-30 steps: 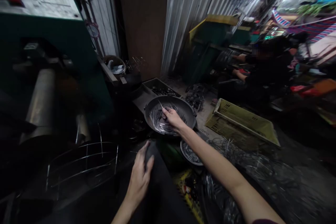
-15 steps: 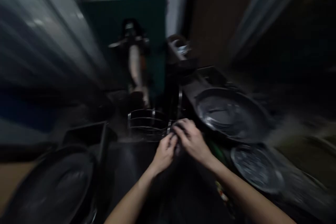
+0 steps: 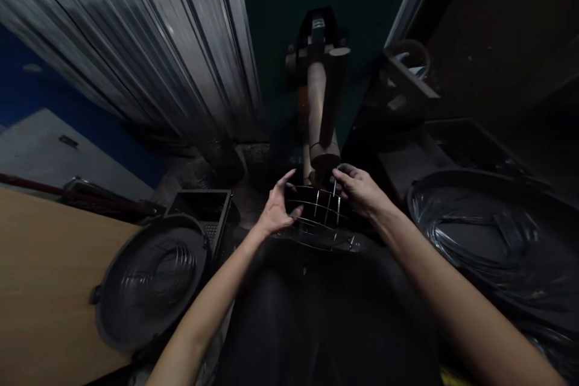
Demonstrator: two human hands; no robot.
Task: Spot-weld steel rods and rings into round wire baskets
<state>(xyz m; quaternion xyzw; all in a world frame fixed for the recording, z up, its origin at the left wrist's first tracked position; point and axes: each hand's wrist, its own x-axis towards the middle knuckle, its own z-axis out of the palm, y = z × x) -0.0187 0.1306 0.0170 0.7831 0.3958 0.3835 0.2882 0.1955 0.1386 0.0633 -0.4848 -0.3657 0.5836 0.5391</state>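
A curved wire frame (image 3: 312, 223) of thin metal rods sits in front of my lap, below the thick metal arm of a machine (image 3: 323, 114). My left hand (image 3: 277, 208) is at the frame's left side, its thumb and fingers spread wide apart. Whether its fingertips touch the wires I cannot tell. My right hand (image 3: 359, 190) is closed in a pinch at the frame's upper right, with a short thin metal rod (image 3: 335, 187) upright between thumb and fingers. Dark marks show on the fingertips.
The machine's green cabinet (image 3: 266, 30) stands ahead, beside corrugated metal sheeting (image 3: 181, 18). A round black tub (image 3: 108, 307) holding coiled wires is at left, near a dark crate (image 3: 199, 196). At right lies a larger black tub (image 3: 414, 193) containing thin wire rings.
My hands have moved apart from being close together; the left has spread its fingers and the right now pinches a short rod. The view has turned left.
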